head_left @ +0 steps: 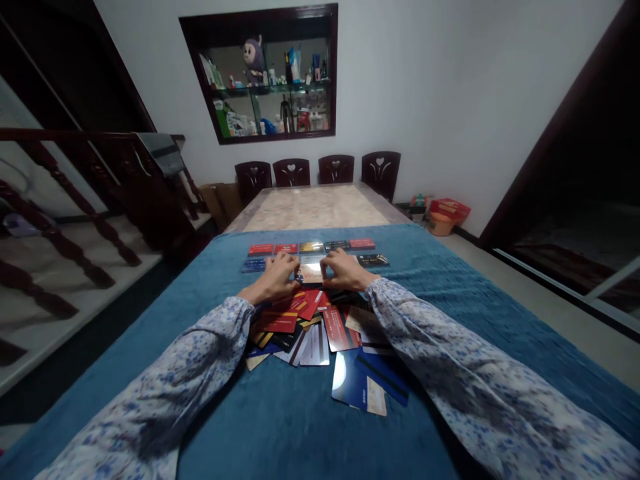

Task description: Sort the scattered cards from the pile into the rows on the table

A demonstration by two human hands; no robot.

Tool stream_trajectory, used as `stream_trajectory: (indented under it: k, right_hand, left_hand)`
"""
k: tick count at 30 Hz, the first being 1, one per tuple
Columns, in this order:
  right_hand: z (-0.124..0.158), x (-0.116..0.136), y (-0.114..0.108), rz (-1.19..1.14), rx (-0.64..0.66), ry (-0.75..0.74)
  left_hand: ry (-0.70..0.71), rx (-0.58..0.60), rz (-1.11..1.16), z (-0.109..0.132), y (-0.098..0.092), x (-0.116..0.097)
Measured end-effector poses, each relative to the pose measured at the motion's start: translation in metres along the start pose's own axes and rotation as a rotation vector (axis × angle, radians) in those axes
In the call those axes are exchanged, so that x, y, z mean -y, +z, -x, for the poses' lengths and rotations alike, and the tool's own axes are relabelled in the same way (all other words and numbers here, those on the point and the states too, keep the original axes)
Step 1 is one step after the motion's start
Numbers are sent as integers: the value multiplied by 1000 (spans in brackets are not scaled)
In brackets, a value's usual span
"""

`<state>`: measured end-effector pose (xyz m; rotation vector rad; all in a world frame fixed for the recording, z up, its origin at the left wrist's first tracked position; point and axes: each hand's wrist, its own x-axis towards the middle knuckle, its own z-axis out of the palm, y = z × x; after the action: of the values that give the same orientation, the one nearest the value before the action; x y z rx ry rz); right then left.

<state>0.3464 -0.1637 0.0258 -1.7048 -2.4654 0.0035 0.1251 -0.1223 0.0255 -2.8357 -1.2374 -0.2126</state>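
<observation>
Pale card [311, 273] is held flat on the blue-covered bench [450, 313] between the fingers of the left hand [273, 280] and the right hand [346, 270], which are clamped on its two short ends. Just beyond the fingers, rows of cards [311, 247] are laid out. On the near side of the fingers, under the wrists, a loose pile of cards [320, 333] is spread.

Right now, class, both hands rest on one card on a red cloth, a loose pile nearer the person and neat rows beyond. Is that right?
Not quite: the head view shows the cloth is blue, not red. The left hand and right hand do rest on one card, the loose pile nearer the person, neat rows beyond.
</observation>
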Motion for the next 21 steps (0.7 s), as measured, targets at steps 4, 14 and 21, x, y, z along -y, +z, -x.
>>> stream_trajectory:
  k: [4, 14, 21]
  right_hand:
    - [-18, 7, -1, -6, 25, -12]
    - [-64, 17, 1, 32, 30, -17]
    - [-91, 21, 8, 36, 65, -28]
  left_hand:
    - [-44, 23, -13, -1, -2, 15]
    - [-124, 58, -42, -17, -4, 53]
    - [-192, 125, -81, -29, 0, 76]
